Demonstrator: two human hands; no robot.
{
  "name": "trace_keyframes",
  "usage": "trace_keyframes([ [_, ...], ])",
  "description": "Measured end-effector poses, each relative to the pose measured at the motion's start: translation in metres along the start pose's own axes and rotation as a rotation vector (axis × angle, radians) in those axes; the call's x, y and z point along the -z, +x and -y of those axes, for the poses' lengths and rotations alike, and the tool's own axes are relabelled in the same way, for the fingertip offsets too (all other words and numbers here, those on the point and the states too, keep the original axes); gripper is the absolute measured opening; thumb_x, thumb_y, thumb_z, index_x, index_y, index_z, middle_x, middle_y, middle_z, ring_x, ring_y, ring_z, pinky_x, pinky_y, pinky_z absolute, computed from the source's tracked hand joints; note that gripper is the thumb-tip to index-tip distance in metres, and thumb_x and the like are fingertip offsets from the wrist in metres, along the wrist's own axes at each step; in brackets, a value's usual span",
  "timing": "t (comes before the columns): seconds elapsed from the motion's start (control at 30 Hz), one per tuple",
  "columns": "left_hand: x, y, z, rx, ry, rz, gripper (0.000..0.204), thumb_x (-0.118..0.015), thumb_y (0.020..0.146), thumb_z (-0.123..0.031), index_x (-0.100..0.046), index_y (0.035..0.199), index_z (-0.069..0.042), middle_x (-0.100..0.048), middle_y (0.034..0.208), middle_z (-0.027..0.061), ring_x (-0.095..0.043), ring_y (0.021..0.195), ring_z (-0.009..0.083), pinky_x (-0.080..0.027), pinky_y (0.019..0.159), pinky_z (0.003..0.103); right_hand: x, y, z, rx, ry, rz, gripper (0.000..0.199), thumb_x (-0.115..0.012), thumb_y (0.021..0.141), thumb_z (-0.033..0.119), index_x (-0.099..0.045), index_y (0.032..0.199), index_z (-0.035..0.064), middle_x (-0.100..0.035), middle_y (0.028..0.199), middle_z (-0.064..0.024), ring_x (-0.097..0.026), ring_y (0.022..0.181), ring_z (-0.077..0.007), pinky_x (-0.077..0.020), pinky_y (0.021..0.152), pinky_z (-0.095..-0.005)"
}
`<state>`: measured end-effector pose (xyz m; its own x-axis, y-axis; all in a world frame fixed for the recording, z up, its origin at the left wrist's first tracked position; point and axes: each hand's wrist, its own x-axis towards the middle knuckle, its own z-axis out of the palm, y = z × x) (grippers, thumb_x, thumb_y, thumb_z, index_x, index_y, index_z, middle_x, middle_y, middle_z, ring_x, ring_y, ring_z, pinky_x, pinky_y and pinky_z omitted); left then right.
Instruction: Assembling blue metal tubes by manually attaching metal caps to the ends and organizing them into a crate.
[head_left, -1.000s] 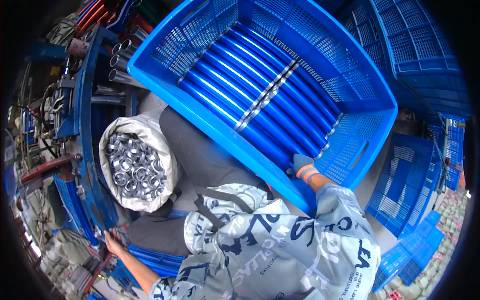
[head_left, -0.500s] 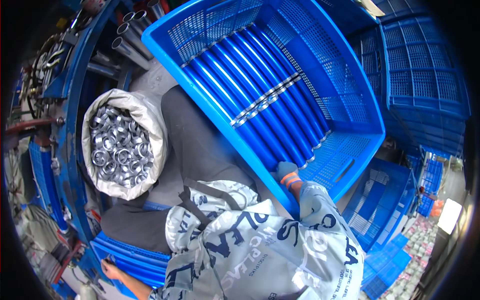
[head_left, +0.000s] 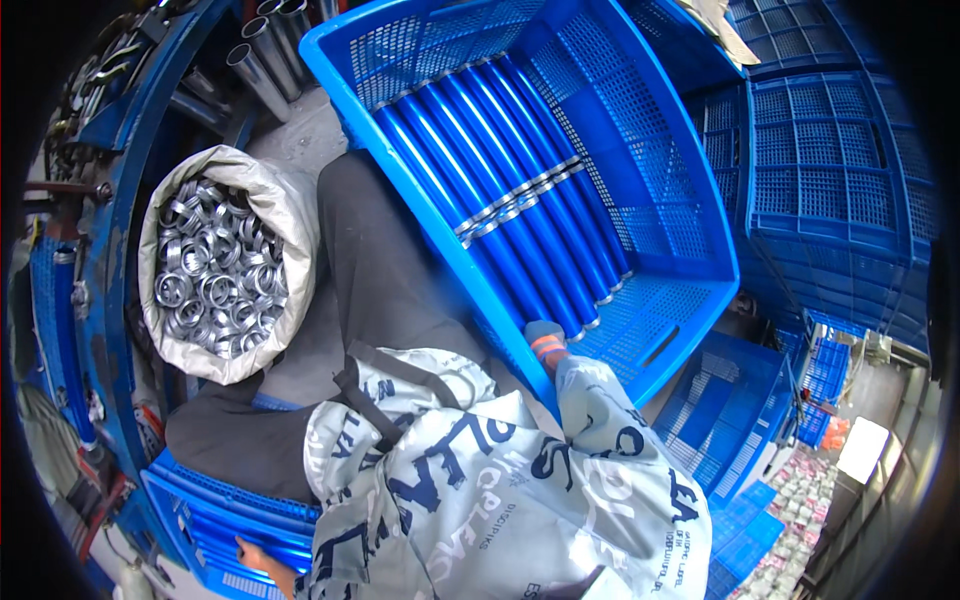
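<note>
Head | blue tubes (head_left: 497, 158): glossy, silver-ended, laid parallel | left fingers (head_left: 243, 549), right fingers (head_left: 542, 329): state cannot tell

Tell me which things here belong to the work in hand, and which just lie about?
Seemingly in the work:
blue tubes
big crate, with the gloved right hand at the tube ends
second crate, with the left hand at it

Seemingly just lying about:
silver pipes
stacked crates
sack of rings, untouched; role unclear

The tubes (head_left: 484, 145) look glossy, probably metal; the crate (head_left: 690, 225) smooth plastic.
</note>
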<state>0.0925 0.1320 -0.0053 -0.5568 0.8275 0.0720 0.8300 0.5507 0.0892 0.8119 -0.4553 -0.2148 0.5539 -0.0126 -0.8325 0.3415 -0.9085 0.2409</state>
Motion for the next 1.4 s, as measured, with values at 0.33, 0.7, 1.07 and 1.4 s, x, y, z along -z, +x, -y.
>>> trace_keyframes([
  [0.33,-0.090,-0.053,0.035,-0.269,-0.414,-0.035,0.052,-0.059,0.119,-0.040,-0.083,0.107,0.004,-0.081,0.116,0.0320,-0.076,0.111,0.0490,-0.056,0.098,0.059,0.339,0.037,0.002,0.514,0.837,-0.995,0.035,-0.070,0.119,0.028,-0.082,0.138,0.0018,-0.088,0.117,-0.0175,-0.083,0.100,-0.0182,-0.0655,0.093,-0.0338],
  [0.7,-0.003,-0.034,-0.010,0.074,-0.452,0.240,0.106,-0.070,0.098,-0.086,-0.072,0.147,0.008,-0.075,0.145,0.0336,-0.071,0.139,0.0484,-0.054,0.119,0.051,0.327,-0.185,0.485,1.613,0.302,-0.470,0.077,-0.096,0.095,0.032,-0.068,0.159,0.0017,-0.076,0.150,-0.0223,-0.074,0.135,-0.0383,-0.0576,0.117,-0.0471],
  [1.07,0.060,-0.044,-0.022,-0.110,-1.290,0.194,0.056,-0.094,0.098,-0.022,-0.066,0.142,-0.002,-0.078,0.119,0.0112,-0.075,0.103,0.0213,-0.059,0.094,0.036,0.257,-0.135,0.534,1.335,-0.491,-0.850,0.044,-0.086,0.091,0.056,-0.086,0.122,0.0253,-0.077,0.127,-0.0171,-0.074,0.116,-0.0459,-0.0605,0.098,-0.0608],
  [1.4,0.200,-0.083,-0.201,-0.543,-0.708,0.199,0.067,-0.095,0.088,-0.020,-0.067,0.147,-0.004,-0.082,0.120,0.0154,-0.080,0.107,0.0265,-0.062,0.098,0.041,0.291,-0.122,0.484,1.216,0.112,-0.496,0.040,-0.085,0.094,0.047,-0.088,0.118,0.0144,-0.083,0.103,-0.0155,-0.080,0.093,-0.0438,-0.0642,0.085,-0.0569],
])
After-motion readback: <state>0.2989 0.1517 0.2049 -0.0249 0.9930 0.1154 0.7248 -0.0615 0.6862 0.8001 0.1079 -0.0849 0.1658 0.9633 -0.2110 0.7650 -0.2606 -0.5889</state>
